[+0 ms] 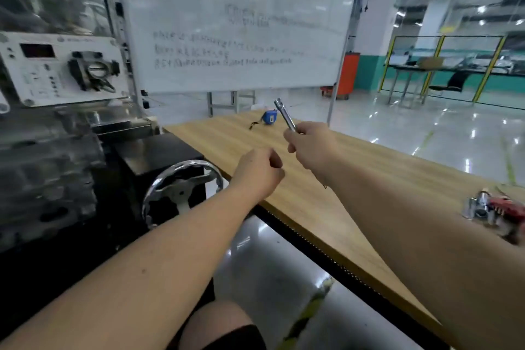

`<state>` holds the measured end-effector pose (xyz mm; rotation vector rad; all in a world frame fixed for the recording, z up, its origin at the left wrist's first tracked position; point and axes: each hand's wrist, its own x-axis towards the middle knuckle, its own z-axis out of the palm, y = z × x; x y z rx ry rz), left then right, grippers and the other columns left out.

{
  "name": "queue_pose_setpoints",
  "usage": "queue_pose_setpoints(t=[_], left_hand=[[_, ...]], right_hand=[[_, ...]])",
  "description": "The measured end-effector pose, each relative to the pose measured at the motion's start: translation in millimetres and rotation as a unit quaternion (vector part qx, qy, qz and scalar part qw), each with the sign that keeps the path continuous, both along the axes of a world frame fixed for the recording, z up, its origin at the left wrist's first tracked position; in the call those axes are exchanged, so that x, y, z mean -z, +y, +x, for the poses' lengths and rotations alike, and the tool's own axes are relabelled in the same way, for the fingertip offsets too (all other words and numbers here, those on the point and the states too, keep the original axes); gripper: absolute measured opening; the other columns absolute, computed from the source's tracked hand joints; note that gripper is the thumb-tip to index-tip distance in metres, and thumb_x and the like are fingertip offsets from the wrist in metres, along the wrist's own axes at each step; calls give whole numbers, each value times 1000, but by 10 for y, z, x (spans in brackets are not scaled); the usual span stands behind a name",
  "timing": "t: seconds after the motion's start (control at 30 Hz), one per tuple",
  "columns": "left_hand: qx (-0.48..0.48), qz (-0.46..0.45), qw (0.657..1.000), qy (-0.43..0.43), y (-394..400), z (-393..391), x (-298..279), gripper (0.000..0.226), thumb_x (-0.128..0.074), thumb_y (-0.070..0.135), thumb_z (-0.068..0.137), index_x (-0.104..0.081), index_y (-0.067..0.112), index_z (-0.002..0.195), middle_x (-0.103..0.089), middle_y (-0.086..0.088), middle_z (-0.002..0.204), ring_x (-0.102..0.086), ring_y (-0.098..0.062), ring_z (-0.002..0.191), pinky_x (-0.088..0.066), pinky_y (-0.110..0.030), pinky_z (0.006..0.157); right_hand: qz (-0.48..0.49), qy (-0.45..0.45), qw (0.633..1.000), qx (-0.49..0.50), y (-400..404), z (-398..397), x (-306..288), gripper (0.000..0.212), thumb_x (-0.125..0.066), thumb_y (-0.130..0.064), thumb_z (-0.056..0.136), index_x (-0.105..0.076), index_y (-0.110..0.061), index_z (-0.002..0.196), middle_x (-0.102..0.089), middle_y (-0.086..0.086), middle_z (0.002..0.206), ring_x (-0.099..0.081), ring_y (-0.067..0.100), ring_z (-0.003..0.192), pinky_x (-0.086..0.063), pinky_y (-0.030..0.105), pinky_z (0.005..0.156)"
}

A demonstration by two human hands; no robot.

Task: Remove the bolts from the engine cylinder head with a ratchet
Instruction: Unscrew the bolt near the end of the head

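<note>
My right hand (pixel 308 145) grips a chrome ratchet (pixel 285 115) by its handle, the bar sticking up and to the left above the wooden table (pixel 355 196). My left hand (pixel 260 172) hovers just left of it with fingers loosely curled and nothing in it. The grey engine cylinder head (pixel 42 179) sits blurred on its stand at the left edge, well away from both hands. No bolts can be made out on it.
A blue tape measure (pixel 269 117) lies at the table's far end. Chrome sockets and a red tool (pixel 494 210) lie at the right edge. A chrome handwheel (pixel 181 190) is on the black stand. A whiteboard (pixel 235 23) stands behind.
</note>
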<state>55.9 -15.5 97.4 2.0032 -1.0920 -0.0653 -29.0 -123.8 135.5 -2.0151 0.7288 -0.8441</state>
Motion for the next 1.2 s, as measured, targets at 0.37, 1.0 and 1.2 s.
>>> queue_pose_setpoints(t=[0.37,1.0,1.2], left_hand=[[109,92,988,-54,-948,-752,529,10,-57,19,96,-55,28,93,-54,12,86,-54,-9,79,-40,-21,60],[140,160,976,-39,-961,-603,798,34,-64,33,94,-56,27,126,-62,6,122,-57,-12,102,-50,-27,87],[137,196,969,-57,-697,-393,730,34,-62,33,94,-56,23,127,-63,2,119,-60,-17,104,-54,-37,93]], right_hand=[[41,21,993,106,-999,-1045,165,17,-62,-21,88,-67,-13,73,-63,-6,54,-41,10,37,-33,25,46],[65,34,993,94,-952,-1006,334,15,-60,-17,95,-68,-6,87,-63,1,67,-42,10,43,-32,17,39],[83,28,995,46,-749,-694,321,15,-61,-18,95,-68,-8,86,-62,2,67,-40,14,46,-33,27,48]])
